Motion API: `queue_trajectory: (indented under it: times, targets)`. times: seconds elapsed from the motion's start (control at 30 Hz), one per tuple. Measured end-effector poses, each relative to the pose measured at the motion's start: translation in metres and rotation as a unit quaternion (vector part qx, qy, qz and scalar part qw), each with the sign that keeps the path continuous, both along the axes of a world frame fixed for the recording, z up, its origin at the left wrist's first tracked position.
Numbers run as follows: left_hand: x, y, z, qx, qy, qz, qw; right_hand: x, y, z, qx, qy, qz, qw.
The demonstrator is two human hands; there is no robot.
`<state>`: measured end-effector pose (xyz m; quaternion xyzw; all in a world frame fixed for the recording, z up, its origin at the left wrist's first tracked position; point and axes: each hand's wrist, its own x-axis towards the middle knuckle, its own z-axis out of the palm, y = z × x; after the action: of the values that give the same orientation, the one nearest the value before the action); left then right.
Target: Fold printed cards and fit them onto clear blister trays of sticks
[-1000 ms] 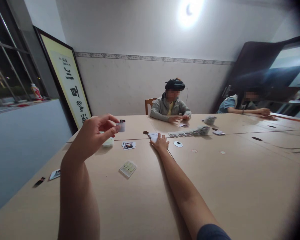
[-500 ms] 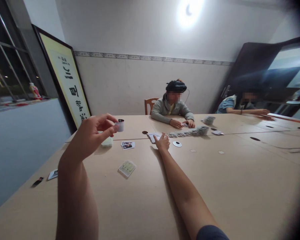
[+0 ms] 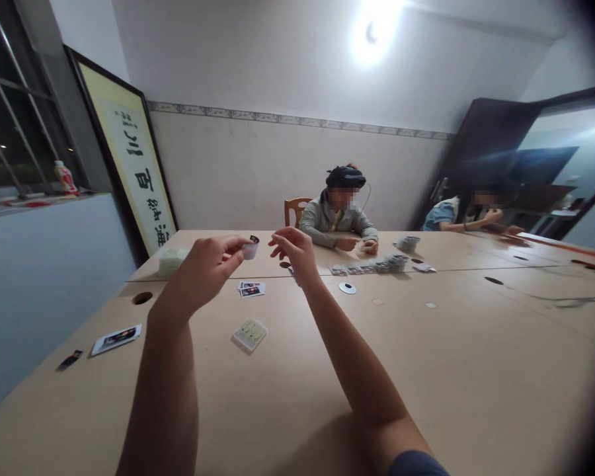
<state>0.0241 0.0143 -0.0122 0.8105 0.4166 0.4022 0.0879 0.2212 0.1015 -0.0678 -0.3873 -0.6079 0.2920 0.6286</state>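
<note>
The left hand (image 3: 209,270) pinches a small curled card (image 3: 250,249) between thumb and fingertips, above the table (image 3: 297,350). At three o'clock from the card, just apart from it, hangs the right hand (image 3: 296,255), its fingers bent and slightly spread. At six o'clock lie photos (image 3: 252,289), with a clear case (image 3: 250,335) farther along that line; at four, a white disc (image 3: 347,288); at nine, a pale box (image 3: 170,263); at eight, a packet (image 3: 116,339).

We see a tall framed picture (image 3: 129,155) near the barred window (image 3: 17,122), a bottle (image 3: 65,178) on the sill (image 3: 0,210), a glowing lamp (image 3: 371,32), and a person (image 3: 322,223) in grey beside a wooden chair (image 3: 286,210).
</note>
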Motion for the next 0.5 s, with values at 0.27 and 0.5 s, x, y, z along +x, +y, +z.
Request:
queue_trajectory:
  times: [0.27, 0.5]
  targets:
    - [0.003, -0.001, -0.001, 0.029, -0.013, -0.011, 0.999, -0.022, -0.065, 0.024, 0.007, 0.075, 0.139, 0.987]
    - [0.014, -0.002, -0.001, 0.038, -0.004, -0.004, 0.999, -0.024, -0.059, 0.022, -0.036, 0.152, 0.142, 0.978]
